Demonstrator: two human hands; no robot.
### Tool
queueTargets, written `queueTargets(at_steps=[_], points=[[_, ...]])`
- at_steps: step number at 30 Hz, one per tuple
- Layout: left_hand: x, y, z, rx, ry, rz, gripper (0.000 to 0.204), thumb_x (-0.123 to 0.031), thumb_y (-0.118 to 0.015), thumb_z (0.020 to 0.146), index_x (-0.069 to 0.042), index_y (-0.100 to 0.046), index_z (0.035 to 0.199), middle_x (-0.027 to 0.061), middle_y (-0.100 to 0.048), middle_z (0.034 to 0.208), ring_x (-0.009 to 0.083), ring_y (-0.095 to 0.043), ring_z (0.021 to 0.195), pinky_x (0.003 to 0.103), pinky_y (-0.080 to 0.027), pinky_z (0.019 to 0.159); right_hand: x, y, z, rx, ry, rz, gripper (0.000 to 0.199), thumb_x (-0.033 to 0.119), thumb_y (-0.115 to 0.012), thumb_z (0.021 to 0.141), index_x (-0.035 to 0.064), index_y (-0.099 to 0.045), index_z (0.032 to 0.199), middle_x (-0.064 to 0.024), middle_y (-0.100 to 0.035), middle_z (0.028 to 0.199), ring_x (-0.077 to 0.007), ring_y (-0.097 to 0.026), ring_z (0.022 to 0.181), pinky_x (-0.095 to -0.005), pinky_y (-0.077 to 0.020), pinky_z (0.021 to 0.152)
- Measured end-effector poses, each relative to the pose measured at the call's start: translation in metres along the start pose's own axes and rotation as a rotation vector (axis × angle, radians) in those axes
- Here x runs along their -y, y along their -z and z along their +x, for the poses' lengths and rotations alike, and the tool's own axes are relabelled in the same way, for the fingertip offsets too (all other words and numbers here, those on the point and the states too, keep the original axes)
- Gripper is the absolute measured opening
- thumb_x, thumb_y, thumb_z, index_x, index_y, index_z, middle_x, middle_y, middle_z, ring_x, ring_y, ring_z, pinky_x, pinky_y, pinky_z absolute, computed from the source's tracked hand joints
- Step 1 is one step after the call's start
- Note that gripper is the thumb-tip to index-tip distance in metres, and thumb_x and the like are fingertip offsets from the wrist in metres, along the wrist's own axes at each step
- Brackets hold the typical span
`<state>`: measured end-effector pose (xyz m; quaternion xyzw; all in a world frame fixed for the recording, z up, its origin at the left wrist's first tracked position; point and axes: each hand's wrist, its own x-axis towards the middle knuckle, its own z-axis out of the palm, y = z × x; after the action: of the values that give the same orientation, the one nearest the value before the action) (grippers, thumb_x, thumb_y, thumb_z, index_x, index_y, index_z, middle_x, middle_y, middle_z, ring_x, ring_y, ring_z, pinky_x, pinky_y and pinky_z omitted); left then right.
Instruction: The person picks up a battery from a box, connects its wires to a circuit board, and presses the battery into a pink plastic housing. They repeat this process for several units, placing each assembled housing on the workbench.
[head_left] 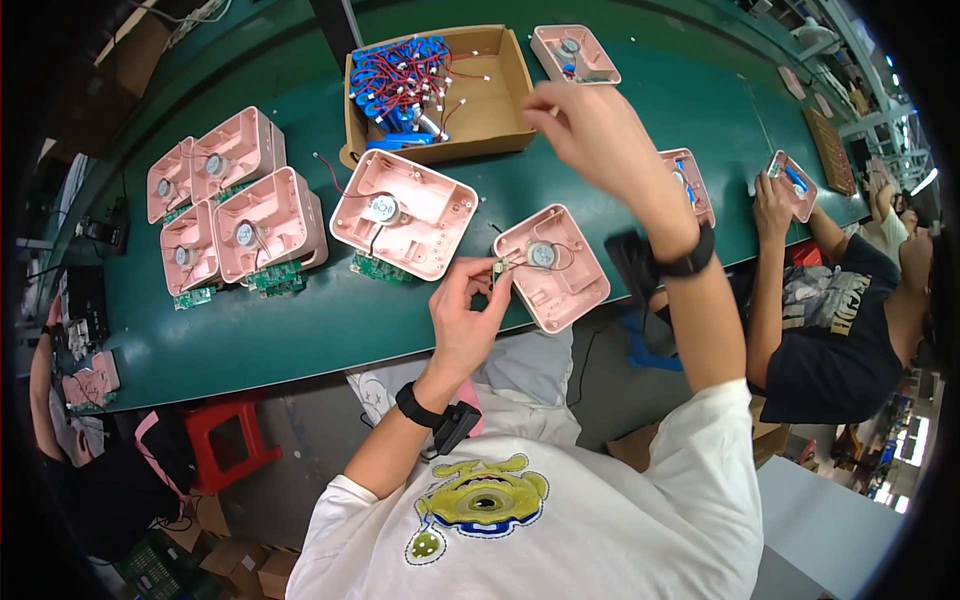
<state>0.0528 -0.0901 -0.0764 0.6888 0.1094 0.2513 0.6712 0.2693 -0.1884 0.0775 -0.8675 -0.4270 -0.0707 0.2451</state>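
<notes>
The right hand point(590, 125) is raised and blurred over the bench point(300, 330); whether its curled fingers hold anything cannot be told. The left hand point(468, 300) pinches a small green board point(499, 272) at the near edge, touching a square, glossy pink shell point(552, 266) with a round metal motor. Behind, a cardboard box point(490, 110) holds blue cells tangled in red wire.

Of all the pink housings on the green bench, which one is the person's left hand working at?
The pink housing lying alone at the bench's near edge, turned cornerwise. The left hand pinches a small green circuit board at its left corner; the other housings lie farther off, untouched by this person.
</notes>
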Motion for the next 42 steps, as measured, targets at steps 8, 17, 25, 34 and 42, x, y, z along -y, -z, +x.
queueTargets(at_steps=[8,17,25,34,42], points=[[-0.002,0.002,-0.001,0.072,-0.039,0.061,0.023,0.007,-0.076,0.094,0.006,-0.064,0.115,0.0069,-0.066,0.105,0.0084,-0.063,0.086,0.023,-0.054,0.076,-0.048,-0.070,0.091,0.077,-0.011,-0.075,0.025,0.020,-0.071,0.094,0.0001,-0.076,0.108,-0.0199,-0.078,0.097,-0.0375,-0.076,0.089,-0.0451,-0.0587,0.083],[0.000,0.005,0.000,0.106,-0.073,0.090,0.024,0.006,-0.076,0.094,0.007,-0.064,0.115,0.0081,-0.066,0.104,0.0083,-0.063,0.085,0.023,-0.054,0.074,0.003,-0.003,0.085,-0.056,-0.094,0.166,0.024,0.019,-0.071,0.095,-0.0025,-0.076,0.102,-0.0145,-0.079,0.094,-0.0227,-0.076,0.081,-0.0353,-0.0595,0.077],[-0.002,0.002,0.000,0.108,-0.071,0.089,0.022,0.006,-0.076,0.095,0.007,-0.064,0.114,0.0077,-0.066,0.103,0.0083,-0.062,0.084,0.023,-0.054,0.074,-0.004,0.005,0.057,-0.124,-0.123,0.712,0.025,0.020,-0.066,0.104,-0.0050,-0.069,0.108,-0.0133,-0.078,0.100,-0.0170,-0.076,0.084,-0.0270,-0.0586,0.067],[-0.006,0.003,0.000,0.122,-0.040,0.071,0.022,0.006,-0.075,0.095,0.006,-0.064,0.114,0.0066,-0.064,0.102,0.0083,-0.062,0.087,0.022,-0.053,0.075,0.010,0.029,0.016,-0.110,-0.240,1.464,0.015,0.011,-0.066,0.105,-0.0031,-0.065,0.109,-0.0164,-0.076,0.100,-0.0173,-0.077,0.078,-0.0246,-0.0563,0.055],[-0.011,0.001,0.000,0.116,-0.003,0.052,0.022,0.006,-0.074,0.096,0.006,-0.065,0.115,0.0056,-0.063,0.102,0.0084,-0.062,0.089,0.022,-0.053,0.077,0.025,0.039,-0.060,-0.060,-0.307,1.422,0.012,0.006,-0.068,0.103,-0.0045,-0.068,0.110,-0.0120,-0.074,0.090,-0.0147,-0.073,0.069,-0.0236,-0.0550,0.051]])
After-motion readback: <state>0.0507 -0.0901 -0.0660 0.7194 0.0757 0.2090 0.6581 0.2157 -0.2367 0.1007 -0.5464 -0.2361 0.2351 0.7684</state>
